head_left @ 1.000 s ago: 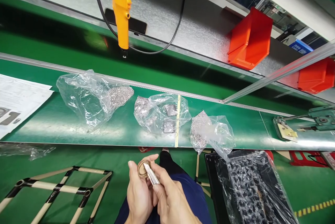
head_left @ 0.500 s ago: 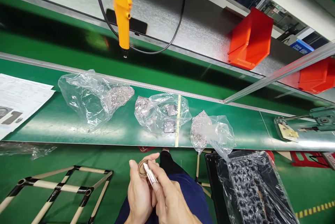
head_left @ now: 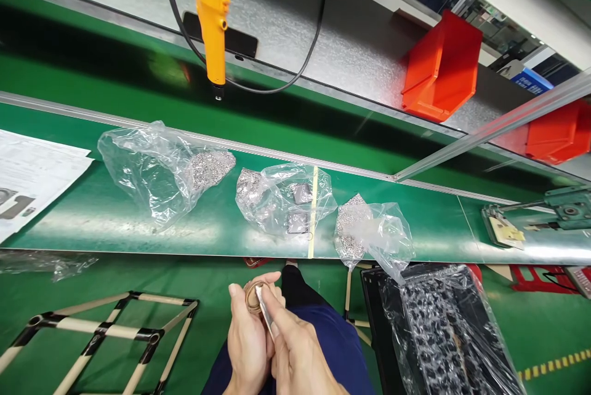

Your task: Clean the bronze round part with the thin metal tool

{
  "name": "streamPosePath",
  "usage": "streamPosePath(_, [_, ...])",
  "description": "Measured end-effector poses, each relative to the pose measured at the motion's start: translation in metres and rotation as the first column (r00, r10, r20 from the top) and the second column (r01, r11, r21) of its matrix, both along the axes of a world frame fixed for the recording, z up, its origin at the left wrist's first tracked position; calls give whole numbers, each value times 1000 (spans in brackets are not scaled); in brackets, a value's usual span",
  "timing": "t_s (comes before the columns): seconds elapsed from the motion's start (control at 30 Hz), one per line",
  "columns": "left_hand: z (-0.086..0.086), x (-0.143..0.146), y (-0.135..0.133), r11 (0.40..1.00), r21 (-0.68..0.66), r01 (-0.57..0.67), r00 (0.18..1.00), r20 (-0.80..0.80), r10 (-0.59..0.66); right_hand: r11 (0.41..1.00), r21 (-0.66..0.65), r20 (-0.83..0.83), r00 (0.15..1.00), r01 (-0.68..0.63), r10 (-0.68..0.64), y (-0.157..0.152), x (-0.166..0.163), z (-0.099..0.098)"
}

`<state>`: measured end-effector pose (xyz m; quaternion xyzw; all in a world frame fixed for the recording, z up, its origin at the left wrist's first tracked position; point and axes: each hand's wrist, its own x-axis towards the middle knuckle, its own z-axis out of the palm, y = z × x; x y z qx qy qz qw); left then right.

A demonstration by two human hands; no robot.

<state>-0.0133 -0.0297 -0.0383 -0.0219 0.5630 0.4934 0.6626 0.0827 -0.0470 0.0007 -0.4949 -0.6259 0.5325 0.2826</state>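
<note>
At the bottom centre of the frame, we are keeping both hands together in front of dark blue clothing [head_left: 344, 346]. Our left hand [head_left: 247, 349] is cupping a thin brown ring [head_left: 248, 298], its fingers curling narrowly around it with the thumb on the left side. The ring is sitting near the tops of those fingers, just below the table edge as we are viewing it. Our right hand [head_left: 300, 352] is pinching a slim, pale silvery tool [head_left: 266, 316] between close-set fingers, and the tool's tip is lying over the right part of the ring; we are not managing to tell whether the two are touching. Across the middle of the frame, the green table [head_left: 443, 223] is carrying three clear bags: a left bag [head_left: 154, 167] and a right bag [head_left: 353, 229], both holding many small silvery pieces, and a middle bag [head_left: 272, 207] showing two dark square pieces beside a yellow strip [head_left: 313, 216]. Printed sheets [head_left: 37, 176] are lying at the left edge. At upper left, an orange power screwdriver [head_left: 213, 26] is hanging in front of a dark phone [head_left: 242, 43], while a red bin [head_left: 438, 69] is standing at upper right. At lower right, we are seeing a plastic-covered black tray [head_left: 376, 315], and at lower left a jointed tube frame [head_left: 78, 325] is standing on the floor.
</note>
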Motion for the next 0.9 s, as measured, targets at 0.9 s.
streamPosePath(0.9, [0,-4,-6,997,-69,26,994,103,-19,996,-57,146,987,-65,72,-3,11,-1])
